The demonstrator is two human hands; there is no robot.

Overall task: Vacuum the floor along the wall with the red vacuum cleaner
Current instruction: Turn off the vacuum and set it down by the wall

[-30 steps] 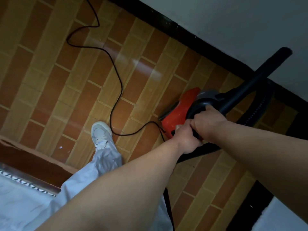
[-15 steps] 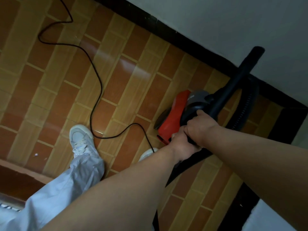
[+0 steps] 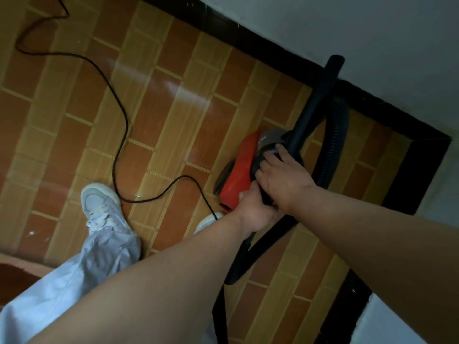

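Observation:
The red vacuum cleaner [image 3: 239, 170] hangs above the tiled floor, near a corner of the room. My left hand [image 3: 253, 209] grips its black handle from below. My right hand [image 3: 283, 175] is closed over the top of the handle, at the base of the black rigid tube [image 3: 315, 100]. That tube points up toward the black baseboard [image 3: 270, 55] and the white wall [image 3: 347, 28]. A ribbed black hose [image 3: 335, 140] loops from the tube's side down behind my right hand. Its lower end passes under my arms.
A black power cord [image 3: 119, 115] snakes across the brown and tan tiled floor [image 3: 173, 100] to the vacuum. My white shoe [image 3: 104, 207] and pale trouser leg stand on the left. A second shoe tip [image 3: 208, 220] shows under my left arm. A dark baseboard [image 3: 417, 175] turns the corner at right.
The view has shifted and the tube now points more steeply toward the wall. My feet have stepped forward, and both hands stay on the vacuum.

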